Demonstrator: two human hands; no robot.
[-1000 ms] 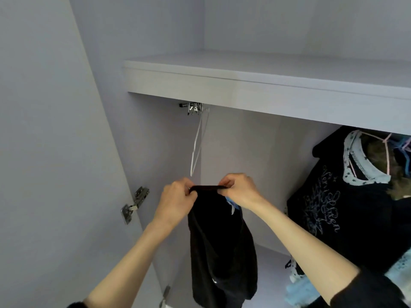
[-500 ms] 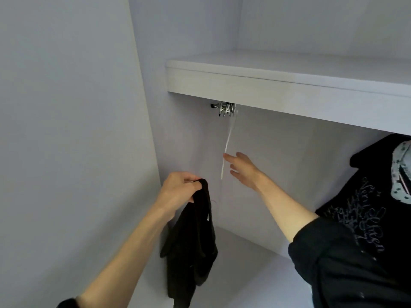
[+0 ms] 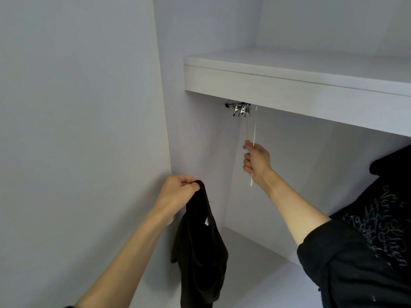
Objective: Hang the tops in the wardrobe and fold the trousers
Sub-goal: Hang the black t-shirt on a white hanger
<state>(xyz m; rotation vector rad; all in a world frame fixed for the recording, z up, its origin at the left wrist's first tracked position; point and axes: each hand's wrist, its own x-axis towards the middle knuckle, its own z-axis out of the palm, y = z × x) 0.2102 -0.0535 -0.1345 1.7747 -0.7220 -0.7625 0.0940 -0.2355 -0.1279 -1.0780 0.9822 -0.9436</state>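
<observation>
The right hand (image 3: 255, 160) has closed round the white hanger (image 3: 254, 132) at one o'clock; left hand (image 3: 178, 196) pinches the black top (image 3: 200, 247), ready for hanging.

- Soft, even, cool daylight fills the scene; its source cannot be told.
- The underside of the shelf (image 3: 311, 101) and the recess below it lie in gentle shade.
- No glare shows, only small glints on the metal clips (image 3: 241, 108).
- The black garment (image 3: 200, 247) reads as a near-featureless dark mass.
- Straight edges bow slightly toward the frame's borders.
- Focus is fair, without motion blur.
</observation>
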